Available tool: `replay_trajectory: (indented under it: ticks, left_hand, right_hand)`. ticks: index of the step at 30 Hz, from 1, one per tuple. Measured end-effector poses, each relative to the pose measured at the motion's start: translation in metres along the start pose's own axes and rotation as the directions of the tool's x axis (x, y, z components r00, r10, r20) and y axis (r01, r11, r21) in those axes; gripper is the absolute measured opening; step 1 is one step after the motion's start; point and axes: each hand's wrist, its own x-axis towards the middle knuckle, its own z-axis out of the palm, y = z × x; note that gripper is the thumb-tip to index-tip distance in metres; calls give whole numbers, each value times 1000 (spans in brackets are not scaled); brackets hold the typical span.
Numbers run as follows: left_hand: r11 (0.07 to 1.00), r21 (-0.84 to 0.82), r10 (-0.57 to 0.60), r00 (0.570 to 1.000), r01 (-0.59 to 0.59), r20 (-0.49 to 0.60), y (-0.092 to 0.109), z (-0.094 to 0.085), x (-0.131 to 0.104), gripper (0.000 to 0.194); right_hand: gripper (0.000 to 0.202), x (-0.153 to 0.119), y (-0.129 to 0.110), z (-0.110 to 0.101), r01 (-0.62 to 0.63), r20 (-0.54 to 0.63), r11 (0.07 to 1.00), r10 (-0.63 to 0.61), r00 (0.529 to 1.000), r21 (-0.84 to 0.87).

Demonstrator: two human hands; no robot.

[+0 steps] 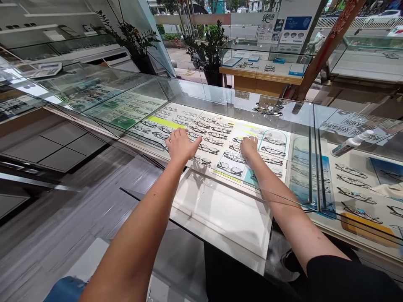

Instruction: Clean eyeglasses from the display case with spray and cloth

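My left hand (182, 144) is over the left part of a glass display case (217, 100), its fingers spread and thumb held out, with nothing visible in it. Rows of eyeglasses (208, 149) lie on the white display boards beneath and beside it. Farther right, my right hand (249, 147) is down among the glasses, fingers curled; what they hold, if anything, is hidden. Just to its left lies a dark-framed pair of eyeglasses (234, 156). A teal arch-edged panel (273, 140) with more frames is to its right.
Below the case, a white drawer (226, 209) stands pulled out. Several glasses (268, 109) rest at the case's back. At right are a white spray bottle (352, 142) and another glass case section with frames (355, 193). Potted plants (210, 50) stand behind.
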Motion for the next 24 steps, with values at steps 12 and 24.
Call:
replay_trajectory:
  ticks: [12, 24]
  left_hand:
    - [1000, -11, 20, 1000, -20, -3, 0, 2, 4, 75]
    - [1000, -22, 15, 1000, -15, 0, -1, 2, 6, 79]
  right_hand:
    - [32, -189, -94, -65, 548, 257, 822, -569, 781, 153]
    - [31, -225, -40, -203, 468, 74, 884, -466, 882, -14]
